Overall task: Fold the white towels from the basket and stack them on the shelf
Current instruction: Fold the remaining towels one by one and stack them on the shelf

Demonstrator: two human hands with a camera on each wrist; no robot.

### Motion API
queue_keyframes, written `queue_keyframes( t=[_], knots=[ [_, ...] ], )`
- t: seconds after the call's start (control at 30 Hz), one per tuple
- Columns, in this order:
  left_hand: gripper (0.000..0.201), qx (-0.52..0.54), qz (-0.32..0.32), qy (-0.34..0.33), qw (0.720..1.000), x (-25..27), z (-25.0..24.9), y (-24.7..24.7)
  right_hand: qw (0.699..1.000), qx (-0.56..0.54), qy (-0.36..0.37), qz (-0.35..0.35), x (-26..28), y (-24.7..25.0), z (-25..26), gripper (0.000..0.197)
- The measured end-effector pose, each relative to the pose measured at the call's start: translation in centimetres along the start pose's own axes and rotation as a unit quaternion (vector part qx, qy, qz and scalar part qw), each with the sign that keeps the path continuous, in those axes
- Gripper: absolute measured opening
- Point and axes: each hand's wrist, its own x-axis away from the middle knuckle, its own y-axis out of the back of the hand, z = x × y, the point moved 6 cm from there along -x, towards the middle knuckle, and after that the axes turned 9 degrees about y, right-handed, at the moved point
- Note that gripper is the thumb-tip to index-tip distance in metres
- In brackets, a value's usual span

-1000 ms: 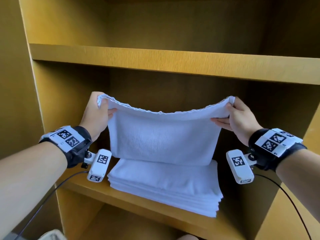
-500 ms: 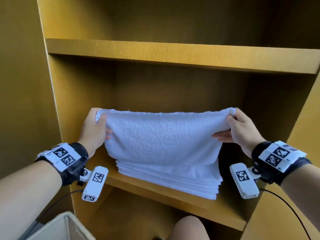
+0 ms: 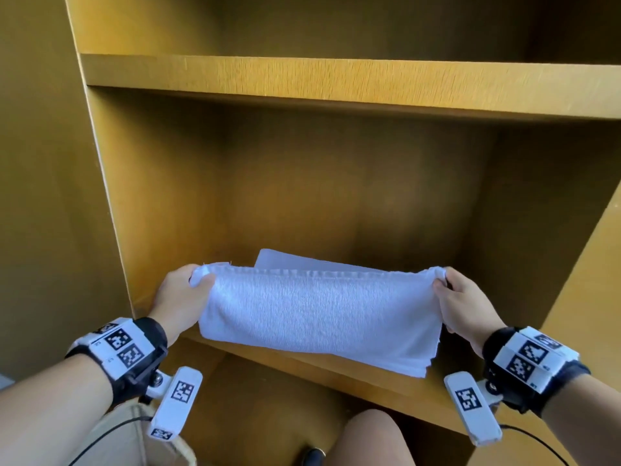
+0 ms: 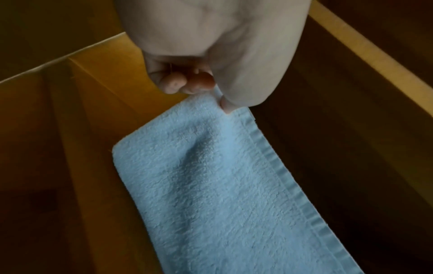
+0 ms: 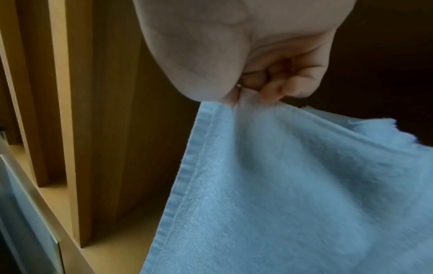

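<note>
A folded white towel (image 3: 319, 307) hangs stretched between my two hands, just above the stack of folded white towels (image 3: 416, 363) on the wooden shelf (image 3: 369, 385). My left hand (image 3: 198, 280) pinches its top left corner, and my right hand (image 3: 440, 280) pinches its top right corner. The held towel hides most of the stack; only the stack's back edge and right side show. In the wrist views the towel (image 4: 211, 185) (image 5: 293, 185) looks bluish, and the left hand (image 4: 211, 90) and the right hand (image 5: 246, 94) each grip it between thumb and curled fingers.
An upper shelf board (image 3: 336, 82) spans the cabinet above. Cabinet side walls (image 3: 111, 196) close in on left and right. A pale basket rim (image 3: 134, 428) shows at the bottom left, and my knee (image 3: 369, 438) at the bottom centre.
Both hands have lowered the towel from above the stack down onto its front. The view has tilted down, showing the basket and my knee.
</note>
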Motion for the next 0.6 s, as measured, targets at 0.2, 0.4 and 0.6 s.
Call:
queue_keyframes(
  t=[0.2, 0.4, 0.6],
  knots=[
    [0.025, -0.050, 0.029, 0.062, 0.996, -1.2, 3.3, -2.5, 0.998, 0.025, -0.043, 0.025, 0.0, -2.6, -3.3, 0.029],
    [0.024, -0.045, 0.056, 0.071, 0.995, -3.3, 4.9, -4.3, 0.990, -0.009, -0.122, 0.065, -1.2, -4.3, -5.5, 0.027],
    [0.028, -0.052, 0.036, 0.021, 0.998, -5.9, 2.9, -5.0, 0.986, -0.009, -0.149, 0.072, -3.8, -4.7, -5.4, 0.029]
  ],
)
